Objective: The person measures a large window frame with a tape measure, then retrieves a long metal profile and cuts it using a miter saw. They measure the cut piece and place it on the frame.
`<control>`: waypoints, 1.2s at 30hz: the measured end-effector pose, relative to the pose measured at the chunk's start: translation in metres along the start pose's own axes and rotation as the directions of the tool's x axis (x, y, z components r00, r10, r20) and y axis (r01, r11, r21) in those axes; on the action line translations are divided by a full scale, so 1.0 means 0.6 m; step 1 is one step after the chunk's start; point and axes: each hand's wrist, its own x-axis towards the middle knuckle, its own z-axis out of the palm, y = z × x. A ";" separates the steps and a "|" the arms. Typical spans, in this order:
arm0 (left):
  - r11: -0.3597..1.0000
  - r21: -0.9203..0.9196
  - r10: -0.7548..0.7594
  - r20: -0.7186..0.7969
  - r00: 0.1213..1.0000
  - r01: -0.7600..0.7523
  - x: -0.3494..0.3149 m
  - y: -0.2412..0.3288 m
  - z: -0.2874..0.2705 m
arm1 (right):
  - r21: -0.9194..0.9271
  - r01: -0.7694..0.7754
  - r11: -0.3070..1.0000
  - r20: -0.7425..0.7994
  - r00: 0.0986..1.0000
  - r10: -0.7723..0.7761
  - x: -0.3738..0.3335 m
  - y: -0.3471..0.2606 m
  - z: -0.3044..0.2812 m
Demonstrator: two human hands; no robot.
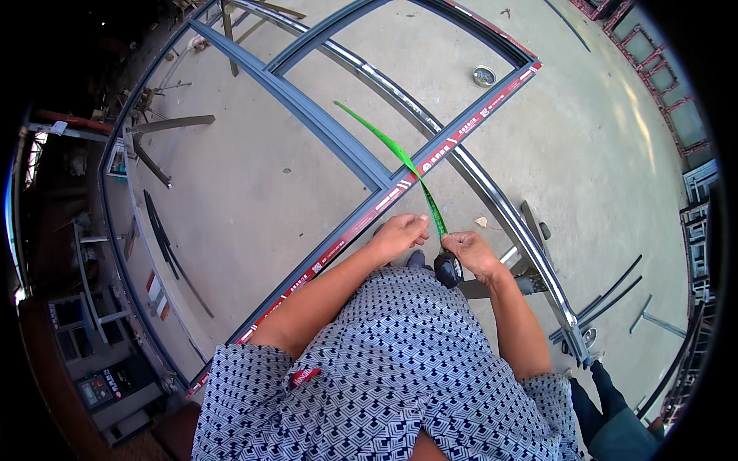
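My right hand (472, 253) grips a tape measure with a black case (448, 270), thumb and fingers at its top. From the case a green tape blade (393, 146) runs up and away, crosses over the near rail and ends free above the floor. To its left, my left hand (400, 235) is closed with curled fingers, close to the blade and the rail. What its fingers hold, if anything, is hidden. In front of me lies a large grey metal window frame (314, 119), its near rail covered with red printed film (361, 219).
A shiny metal rail (507, 201) passes under the frame on supports. A round metal dish (483, 75) lies on the floor beyond. Dark strips (615, 288) lie at the right, near another person (619, 419). Red-edged frames (661, 77) line the far right.
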 end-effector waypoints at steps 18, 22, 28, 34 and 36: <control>0.922 -0.367 -0.105 0.066 0.992 0.122 0.014 0.004 0.002 | 0.129 -0.023 0.991 0.091 0.996 0.011 0.020 0.012 0.022; 0.921 -0.367 -0.108 0.088 0.990 0.133 0.010 0.005 0.007 | 0.071 0.007 0.997 0.087 0.996 -0.013 0.007 -0.007 0.021; 0.936 -0.346 -0.042 0.058 0.997 0.060 0.003 0.016 0.010 | 0.046 0.059 0.997 0.105 0.992 -0.063 0.006 -0.007 0.018; 0.957 -0.289 0.019 0.006 1.000 -0.017 -0.005 0.020 0.014 | 0.036 0.111 0.993 0.125 0.985 -0.114 0.004 -0.011 0.021; 0.965 -0.260 0.023 -0.019 1.000 -0.027 -0.008 0.023 0.015 | 0.026 0.113 0.993 0.125 0.985 -0.115 0.003 -0.012 0.020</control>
